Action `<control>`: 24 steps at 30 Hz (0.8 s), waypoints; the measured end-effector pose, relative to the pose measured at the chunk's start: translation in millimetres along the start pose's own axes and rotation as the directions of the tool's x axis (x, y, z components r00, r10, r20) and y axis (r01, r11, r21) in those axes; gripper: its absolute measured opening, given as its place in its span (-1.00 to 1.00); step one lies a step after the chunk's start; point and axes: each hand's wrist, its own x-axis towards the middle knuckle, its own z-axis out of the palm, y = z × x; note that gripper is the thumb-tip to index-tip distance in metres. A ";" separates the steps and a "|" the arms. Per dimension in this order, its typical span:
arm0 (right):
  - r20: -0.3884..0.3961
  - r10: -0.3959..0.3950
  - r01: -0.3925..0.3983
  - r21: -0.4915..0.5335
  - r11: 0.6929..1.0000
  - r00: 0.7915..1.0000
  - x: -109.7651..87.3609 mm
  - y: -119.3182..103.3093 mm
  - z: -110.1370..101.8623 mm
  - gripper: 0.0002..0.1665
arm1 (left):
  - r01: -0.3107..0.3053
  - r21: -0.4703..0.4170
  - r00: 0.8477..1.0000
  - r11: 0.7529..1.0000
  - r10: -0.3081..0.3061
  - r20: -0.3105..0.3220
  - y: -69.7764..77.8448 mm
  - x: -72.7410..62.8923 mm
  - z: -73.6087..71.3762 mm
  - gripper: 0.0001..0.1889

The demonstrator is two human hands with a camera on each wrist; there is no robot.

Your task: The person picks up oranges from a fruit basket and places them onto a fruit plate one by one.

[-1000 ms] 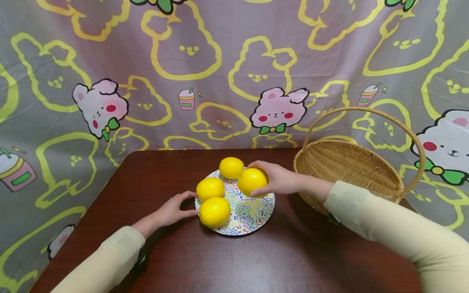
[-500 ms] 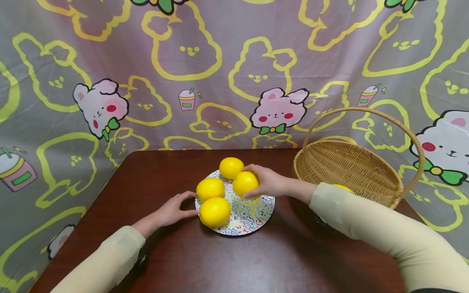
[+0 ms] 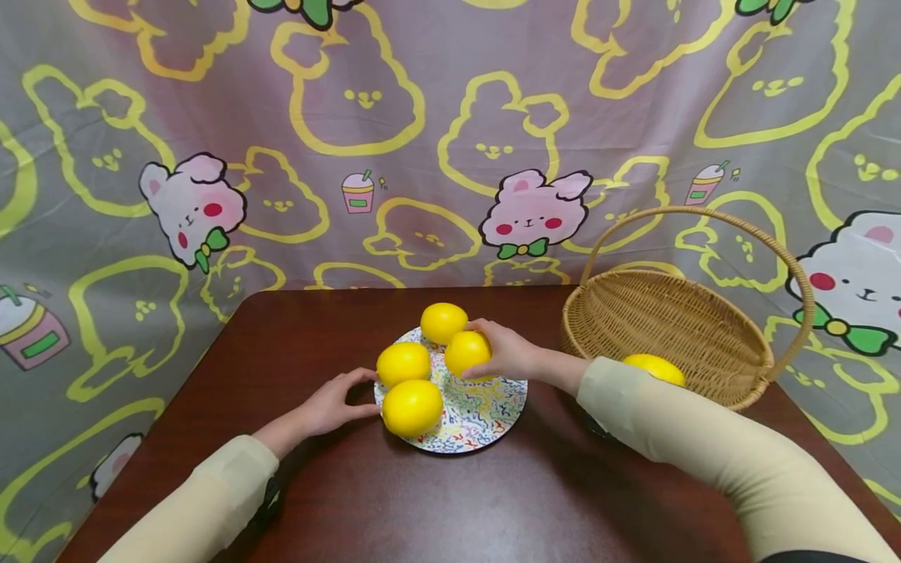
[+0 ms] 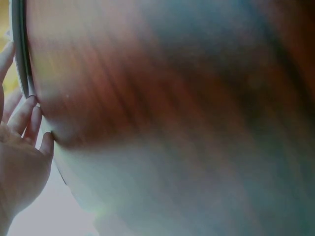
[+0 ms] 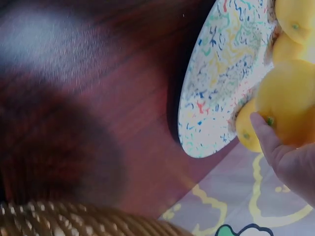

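My right hand (image 3: pixel 508 349) grips a yellow lemon (image 3: pixel 466 354) over the right part of a round plate (image 3: pixel 482 414) patterned in coloured squiggles. Close up in the right wrist view, the thumb lies against the stem end of that lemon (image 5: pixel 285 96). Two more lemons sit at the plate's left side, one at the back (image 3: pixel 404 364) and one in front (image 3: pixel 413 408). Another lemon (image 3: pixel 443 322) is at the plate's far edge. My left hand (image 3: pixel 327 404) rests beside the plate, thumb and fingers spread at its left rim. The left wrist view shows the fingertips along that rim (image 4: pixel 20 54).
A wicker basket (image 3: pixel 676 328) with a tall handle stands at the back right, its inside facing me. A lemon (image 3: pixel 655 367) lies in it, partly hidden by my right sleeve. A printed cloth (image 3: pixel 422 156) hangs behind the dark wooden table (image 3: pixel 493 500).
My right hand has carried its lemon a little to the left and down over the plate. The lemon in the basket has come into sight beside my sleeve. My left hand keeps its place.
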 end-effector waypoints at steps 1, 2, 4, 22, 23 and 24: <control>-0.006 0.001 -0.001 0.001 1.000 1.000 0.5 0.6 2.1 -0.06 | -0.001 0.002 1.000 1.000 0.001 -0.001 -0.3 0.0 0.1 -0.36; -0.012 0.003 -0.003 0.000 1.000 1.000 1.2 1.3 4.1 -0.06 | 0.006 -0.002 1.000 1.000 -0.006 -0.002 -0.4 0.0 0.2 -0.36; -0.029 0.002 -0.002 0.001 1.000 1.000 2.4 2.7 8.3 -0.06 | 0.002 -0.004 1.000 1.000 -0.002 -0.001 -0.8 -0.1 0.3 -0.36; -0.148 0.051 -0.042 0.061 0.997 0.988 5.6 13.5 27.8 -0.05 | 0.002 0.001 1.000 1.000 -0.002 -0.009 -0.5 -0.3 1.1 -0.35; -0.150 0.053 -0.045 0.057 0.997 0.987 6.1 14.0 28.2 -0.05 | 0.003 0.001 1.000 1.000 -0.003 -0.008 -0.4 -0.4 1.4 -0.35; -0.148 0.057 -0.049 0.057 0.997 0.987 6.6 14.4 28.6 -0.04 | 0.003 0.001 1.000 1.000 -0.003 -0.007 -0.4 -0.4 1.7 -0.35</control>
